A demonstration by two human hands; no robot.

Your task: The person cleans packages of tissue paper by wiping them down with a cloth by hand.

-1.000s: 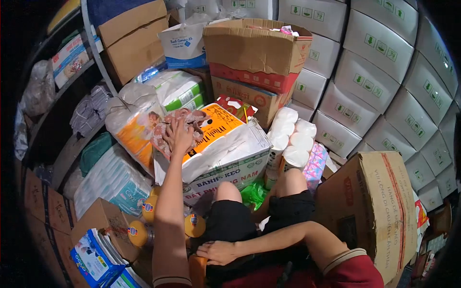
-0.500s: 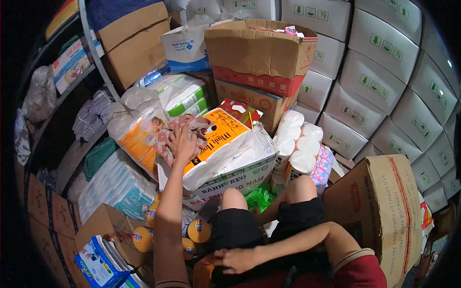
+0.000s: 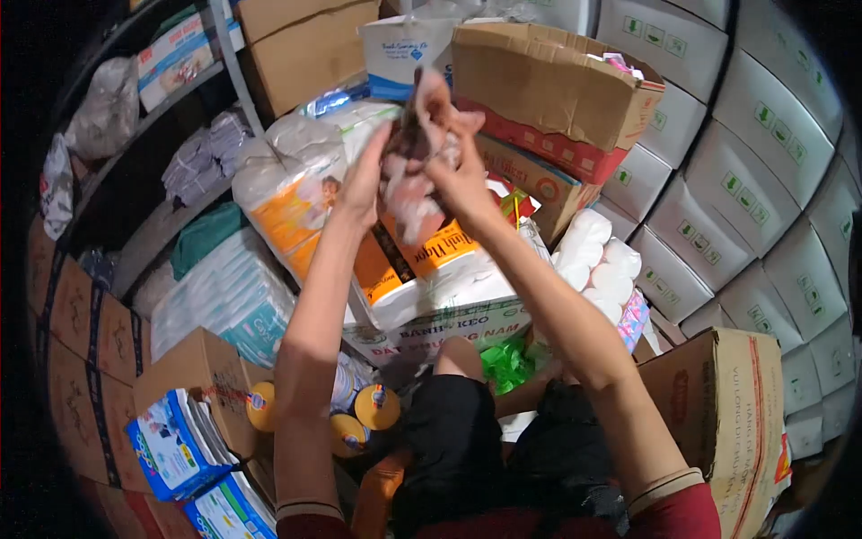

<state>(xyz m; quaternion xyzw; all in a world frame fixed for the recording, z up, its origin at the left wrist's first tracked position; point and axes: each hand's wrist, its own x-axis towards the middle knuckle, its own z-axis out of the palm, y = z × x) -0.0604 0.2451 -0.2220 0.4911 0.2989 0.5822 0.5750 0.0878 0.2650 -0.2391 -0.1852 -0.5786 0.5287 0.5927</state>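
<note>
A crumpled pinkish-brown cloth (image 3: 417,184), blurred by motion, is lifted between my two hands. My left hand (image 3: 366,184) is at the cloth's left side, its fingers partly smeared. On the right side, my right hand (image 3: 464,180) grips the cloth with bent fingers. Below them lies an orange and white package (image 3: 444,256) with black lettering, on top of a white carton (image 3: 485,328) with green and red print.
Wrapped orange packs (image 3: 292,211) lie left of the cloth. An open brown box (image 3: 539,81) stands behind, white rolls (image 3: 597,260) to the right. A tall brown carton (image 3: 745,422) is at the right, orange-lidded jars (image 3: 377,407) at the lower left. White boxes (image 3: 772,135) line the right.
My left hand has raised the cloth off the orange package. My right hand has come up from my lap to the cloth. The view has shifted, moving the scene rightward.
</note>
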